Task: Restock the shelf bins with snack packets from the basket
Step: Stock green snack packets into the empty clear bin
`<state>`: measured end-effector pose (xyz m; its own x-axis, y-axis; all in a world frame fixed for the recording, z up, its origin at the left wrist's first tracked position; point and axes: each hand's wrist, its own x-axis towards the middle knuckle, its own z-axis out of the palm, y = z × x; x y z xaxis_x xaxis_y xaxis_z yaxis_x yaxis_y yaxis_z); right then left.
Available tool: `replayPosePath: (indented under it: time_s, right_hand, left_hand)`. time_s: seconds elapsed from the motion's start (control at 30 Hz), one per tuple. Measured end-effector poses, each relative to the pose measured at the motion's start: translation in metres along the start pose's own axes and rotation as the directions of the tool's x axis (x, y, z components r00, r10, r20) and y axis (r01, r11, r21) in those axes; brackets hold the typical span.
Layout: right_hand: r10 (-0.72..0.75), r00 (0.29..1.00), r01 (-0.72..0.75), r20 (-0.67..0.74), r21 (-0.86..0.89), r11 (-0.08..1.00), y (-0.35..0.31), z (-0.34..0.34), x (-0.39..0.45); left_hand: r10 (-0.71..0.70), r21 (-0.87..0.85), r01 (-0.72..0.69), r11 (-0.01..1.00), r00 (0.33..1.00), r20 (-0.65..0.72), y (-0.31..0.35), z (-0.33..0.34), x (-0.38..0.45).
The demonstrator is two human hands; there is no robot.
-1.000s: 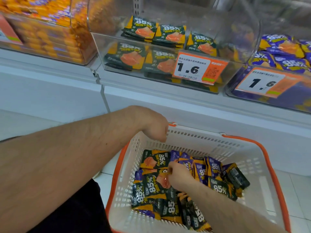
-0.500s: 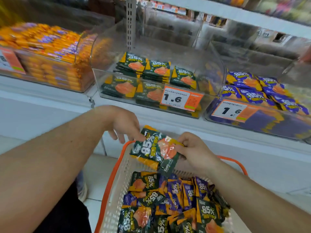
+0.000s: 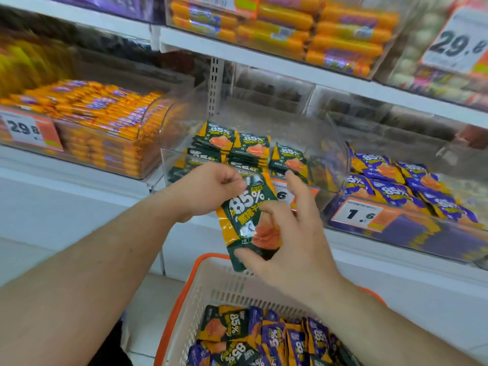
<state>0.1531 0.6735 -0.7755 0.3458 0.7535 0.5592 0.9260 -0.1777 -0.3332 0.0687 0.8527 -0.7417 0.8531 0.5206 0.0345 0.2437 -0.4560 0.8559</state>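
My left hand (image 3: 211, 188) grips the top of a green and orange snack packet (image 3: 245, 217) marked 85%, held upright in front of the clear shelf bin (image 3: 339, 157). My right hand (image 3: 287, 244) is beside the packet with its fingers spread; the thumb touches the packet's bottom edge and the index finger its middle. Inside the bin lie stacked green packets (image 3: 250, 147) of the same kind. Below, the white basket with an orange rim (image 3: 182, 302) holds several green and purple packets (image 3: 237, 331).
To the right, a second clear bin holds purple packets (image 3: 390, 186) behind a 1.6 price tag (image 3: 356, 213). On the left is a bin of orange sausage sticks (image 3: 100, 109). The shelf above carries more orange packs (image 3: 303, 27).
Both hands have risen from the basket to the green bin's front. My left hand has taken hold of the packet's top, and my right hand's fingers have loosened and spread.
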Motion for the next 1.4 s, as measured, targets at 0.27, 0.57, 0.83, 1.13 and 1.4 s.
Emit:
replayPosePath:
  time_s: [0.27,0.57,0.83,1.13,1.4]
  right_hand:
    - [-0.091,0.996,0.086,-0.002,-0.314,0.946,-0.004,0.011,0.05]
    - [0.358,0.926,-0.257,0.118,-0.498,0.828,0.06,0.01,0.183]
    - [0.609,0.767,-0.383,0.202,-0.618,0.687,0.111,0.053,0.221]
    - [0.616,0.683,-0.29,0.392,-0.629,0.722,0.115,0.053,0.21]
    - [0.616,0.623,-0.355,0.482,-0.527,0.772,0.112,0.053,0.204]
  left_hand:
    - [0.036,-0.243,-0.111,0.964,0.955,-0.295,0.015,0.005,0.016]
    - [0.242,0.382,-0.017,0.924,0.801,-0.548,-0.018,-0.001,0.035]
    - [0.34,0.627,0.101,0.772,0.768,-0.543,-0.03,0.018,0.047]
    - [0.352,0.649,0.103,0.754,0.77,-0.532,-0.031,0.02,0.048]
    - [0.336,0.624,0.095,0.776,0.775,-0.535,-0.027,0.019,0.046]
